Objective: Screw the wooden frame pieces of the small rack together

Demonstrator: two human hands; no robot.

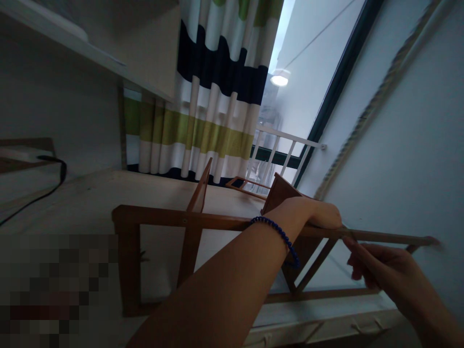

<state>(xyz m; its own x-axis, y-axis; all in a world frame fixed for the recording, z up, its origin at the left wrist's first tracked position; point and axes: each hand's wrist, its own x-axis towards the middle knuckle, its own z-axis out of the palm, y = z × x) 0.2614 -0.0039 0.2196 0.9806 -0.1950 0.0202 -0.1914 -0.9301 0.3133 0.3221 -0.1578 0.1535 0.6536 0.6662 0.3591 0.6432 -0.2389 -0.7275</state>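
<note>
A brown wooden rack (155,216) with long rails and crosspieces lies across the view on its side. My left hand (326,215) bends over its upper rail towards the right end; its fingers are hidden behind the wood. A blue bead bracelet (270,222) circles my left wrist. Close beside it, my right hand (386,266) is closed in a pinch with its fingertips against the same rail. Something thin and dark seems to show at the fingertips, too small to name. A brown panel (281,193) of the rack stands behind my left wrist.
A striped curtain (217,106) hangs at the back beside a window with a white railing (290,137). Along the right wall runs a twisted rope (373,106). A black cable (63,171) hangs at left. Drawers with handles (366,326) are below. A lower left patch is pixelated.
</note>
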